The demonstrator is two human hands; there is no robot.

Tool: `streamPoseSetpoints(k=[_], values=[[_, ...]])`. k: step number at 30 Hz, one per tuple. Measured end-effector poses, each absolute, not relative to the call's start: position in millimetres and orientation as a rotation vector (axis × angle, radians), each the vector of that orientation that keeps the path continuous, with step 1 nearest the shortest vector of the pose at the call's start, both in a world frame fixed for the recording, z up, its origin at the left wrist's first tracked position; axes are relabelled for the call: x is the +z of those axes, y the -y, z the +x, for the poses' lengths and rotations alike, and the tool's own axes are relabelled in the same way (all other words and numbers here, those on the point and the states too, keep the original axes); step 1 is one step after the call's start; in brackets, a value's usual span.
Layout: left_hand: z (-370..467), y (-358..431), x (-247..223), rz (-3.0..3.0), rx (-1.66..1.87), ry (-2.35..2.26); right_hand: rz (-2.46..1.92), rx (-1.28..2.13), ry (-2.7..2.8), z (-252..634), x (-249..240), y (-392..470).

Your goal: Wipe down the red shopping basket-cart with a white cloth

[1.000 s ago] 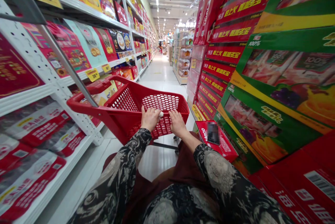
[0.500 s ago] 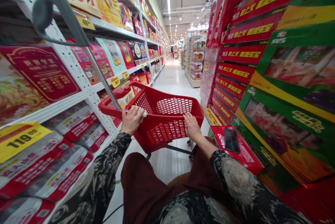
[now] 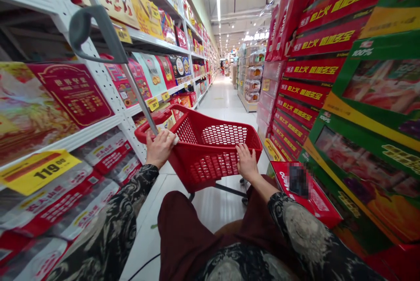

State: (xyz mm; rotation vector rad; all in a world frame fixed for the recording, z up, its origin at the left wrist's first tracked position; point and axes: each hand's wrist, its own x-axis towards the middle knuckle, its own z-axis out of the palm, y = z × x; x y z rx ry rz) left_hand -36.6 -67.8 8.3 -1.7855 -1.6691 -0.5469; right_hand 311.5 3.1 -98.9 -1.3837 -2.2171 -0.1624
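Observation:
In front of my knees stands a red plastic shopping cart [image 3: 210,163] with a perforated basket, turned at an angle. My left hand [image 3: 159,149] is closed over its near left rim, beside the metal pole. Under those fingers a small whitish crumpled piece [image 3: 173,137] shows; its kind is not clear. My right hand [image 3: 246,162] grips the rim near the right corner, fingertips over the edge. The grey looped handle [image 3: 98,33] on the pole rises at the upper left, apart from both hands. The visible inside of the basket shows no goods.
White shelving [image 3: 62,141] with boxed goods and bottle packs runs along the left. Stacked red drink cartons [image 3: 305,93] and green fruit boxes [image 3: 361,141] rise close on the right. A red carton [image 3: 318,204] juts out low there. The pale aisle floor [image 3: 219,97] stretches ahead.
My left hand has slid left along the rim toward the pole. My right hand stays at the same corner. The whole view has shifted, so cart and shelves appear farther right.

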Motion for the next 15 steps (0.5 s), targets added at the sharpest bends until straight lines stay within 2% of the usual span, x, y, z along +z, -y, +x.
streamPoseSetpoints(k=[8, 15], values=[[3.4, 53.2, -18.9, -1.899, -0.524, 1.664, -1.372, -0.156, 2.247, 312.7, -94.2, -2.5], [-7.2, 57.2, -11.3, -1.781, -0.634, 1.703, -1.383, -0.163, 2.234, 313.9, -97.8, -5.6]])
